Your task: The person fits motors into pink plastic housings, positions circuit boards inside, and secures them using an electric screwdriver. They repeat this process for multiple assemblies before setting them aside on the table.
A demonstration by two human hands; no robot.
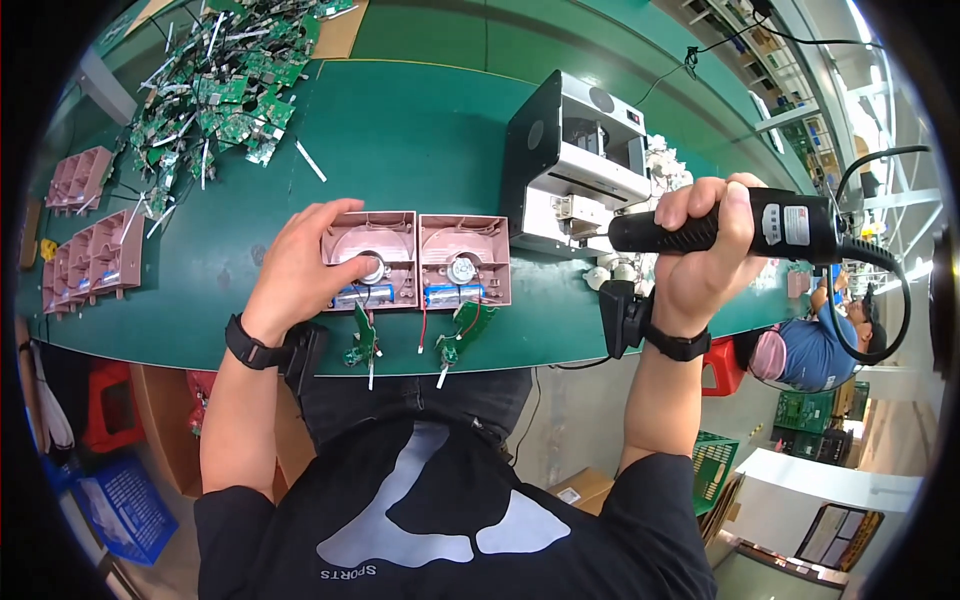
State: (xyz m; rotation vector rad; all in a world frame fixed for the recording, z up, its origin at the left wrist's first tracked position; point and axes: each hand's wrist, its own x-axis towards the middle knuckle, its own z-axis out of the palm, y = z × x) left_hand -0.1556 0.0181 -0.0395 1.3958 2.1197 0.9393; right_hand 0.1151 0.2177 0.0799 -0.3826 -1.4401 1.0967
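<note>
Pointing a black power screwdriver (692, 236) leftward

Right hand (712, 262): fingers and thumb wrapped around the screwdriver, raised over the table (420, 120).
Screwdriver: long axis roughly left to right, cable end to the right, working end at the front fitting (582, 212) of a black-and-silver machine (541, 140); whether the two touch cannot be told.
Left hand (300, 255): thumb and fingers wide apart on the left pink housing (395, 240), thumb over its round metal motor (373, 270), fingers by the upper rim.
Right pink housing (490, 245): just beside its twin, between left hand and screwdriver; fitted with its own round motor (461, 270).
Key relation: both housings lie left of the screwdriver's working end, and the left hand is the nearer to them; the right hand is nearer the machine.
Also listed: one blue cylindrical cell (365, 296) in the left housing, another (455, 295) in the right; two green boards (470, 320) below the housings, near the table's edge; heaped circuit boards (230, 95), upper left.
</note>
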